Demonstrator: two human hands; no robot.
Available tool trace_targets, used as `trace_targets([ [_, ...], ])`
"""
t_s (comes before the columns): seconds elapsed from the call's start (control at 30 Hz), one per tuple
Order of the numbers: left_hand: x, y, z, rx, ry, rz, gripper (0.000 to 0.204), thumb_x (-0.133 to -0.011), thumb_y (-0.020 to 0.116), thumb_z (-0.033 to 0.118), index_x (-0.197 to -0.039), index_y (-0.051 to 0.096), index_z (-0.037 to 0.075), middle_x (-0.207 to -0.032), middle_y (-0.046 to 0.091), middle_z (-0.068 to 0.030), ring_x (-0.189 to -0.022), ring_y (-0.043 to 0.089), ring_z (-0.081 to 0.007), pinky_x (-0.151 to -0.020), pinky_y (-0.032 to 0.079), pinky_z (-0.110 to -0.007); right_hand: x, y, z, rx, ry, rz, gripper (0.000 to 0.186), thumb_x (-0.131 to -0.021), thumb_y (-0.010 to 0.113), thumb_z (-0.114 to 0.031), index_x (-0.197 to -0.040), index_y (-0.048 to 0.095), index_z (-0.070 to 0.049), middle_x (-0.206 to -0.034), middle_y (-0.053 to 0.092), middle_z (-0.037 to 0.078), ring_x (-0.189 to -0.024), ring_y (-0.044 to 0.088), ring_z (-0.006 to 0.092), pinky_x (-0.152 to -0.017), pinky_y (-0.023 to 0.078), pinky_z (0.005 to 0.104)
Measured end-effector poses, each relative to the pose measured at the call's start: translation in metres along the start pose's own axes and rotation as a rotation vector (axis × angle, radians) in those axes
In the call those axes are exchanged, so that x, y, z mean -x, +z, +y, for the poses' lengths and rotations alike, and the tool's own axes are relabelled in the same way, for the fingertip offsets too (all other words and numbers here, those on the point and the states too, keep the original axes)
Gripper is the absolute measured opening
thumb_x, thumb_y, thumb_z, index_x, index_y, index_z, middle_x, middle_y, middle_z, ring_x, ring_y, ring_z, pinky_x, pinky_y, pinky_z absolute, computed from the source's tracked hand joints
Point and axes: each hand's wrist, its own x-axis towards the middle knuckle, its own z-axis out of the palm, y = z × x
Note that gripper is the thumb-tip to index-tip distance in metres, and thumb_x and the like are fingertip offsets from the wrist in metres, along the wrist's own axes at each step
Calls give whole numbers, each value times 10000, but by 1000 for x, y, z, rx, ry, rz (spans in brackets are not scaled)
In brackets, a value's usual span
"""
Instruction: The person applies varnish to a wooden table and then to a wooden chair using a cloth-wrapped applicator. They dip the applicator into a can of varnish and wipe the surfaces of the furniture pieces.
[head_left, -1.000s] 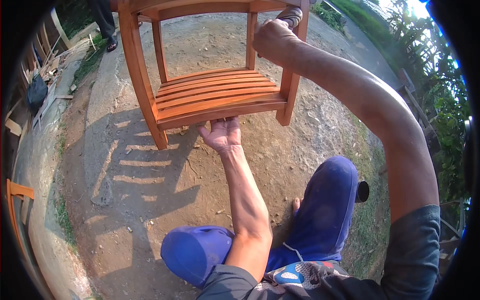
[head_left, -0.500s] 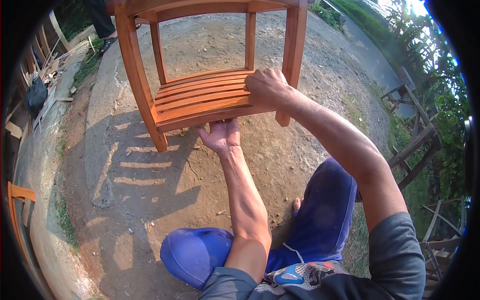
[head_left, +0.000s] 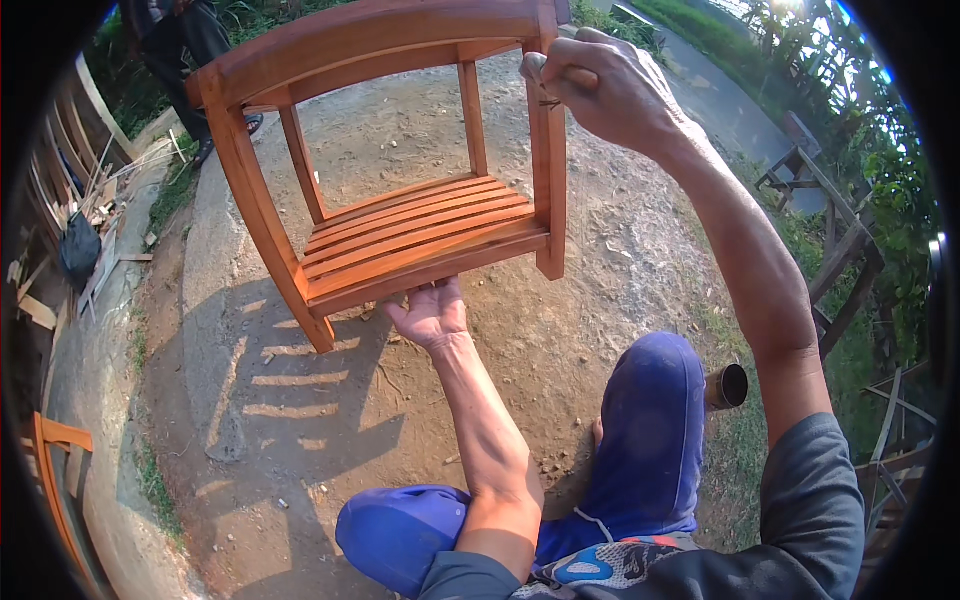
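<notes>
An orange-brown wooden stand (head_left: 420, 255) with a slatted lower shelf stands tilted before me; part of its top is cut off by the view. My left hand (head_left: 432, 312), palm up, supports the shelf's front rail from beneath. Its thumb sits apart and the fingertips are hidden under the wood. Up at the head of the right front leg (head_left: 548, 190), my right hand (head_left: 612, 85) is closed, fingers bent together. A small pale bit and a dark wisp show at its fingertips, too small to name.
Beside my right knee is a brown cylindrical container (head_left: 727, 386). Another person's dark-trousered legs (head_left: 180, 70) stand at the far left. A black bag (head_left: 78, 250) lies among wood scraps there. Rough wooden frames (head_left: 840, 240) stand at the right, and an orange wooden piece (head_left: 62, 435) at the left.
My right hand has risen from the shelf's right end to the top of the right leg. The stand sits lower and further left in view; my left hand stays under its rail.
</notes>
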Motion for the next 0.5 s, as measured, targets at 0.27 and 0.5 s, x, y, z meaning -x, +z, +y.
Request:
trace_targets([
  [0.27, -1, -4, -4, -4, -18, 34, 796, -942, 301, 709, -1405, 481, 87, -1456, 474, -157, -1356, 427, -353, -1096, 318, -662, 3, -8, 60, 85, -245, 281, 122, -915, 675, -181, -1029, 638, -155, -1018, 640, 40, -854, 668, 281, -718, 544, 369],
  [0.5, -4, -1, 0, -13, -26, -15, 814, -945, 265, 715, -1408, 468, 78, -1463, 464, -152, -1372, 404, -350, -1106, 299, -660, 98, 39, 54, -55, -62, 17, 105, -899, 668, -120, -984, 612, -144, -1027, 599, 75, -867, 661, 280, -727, 558, 386],
])
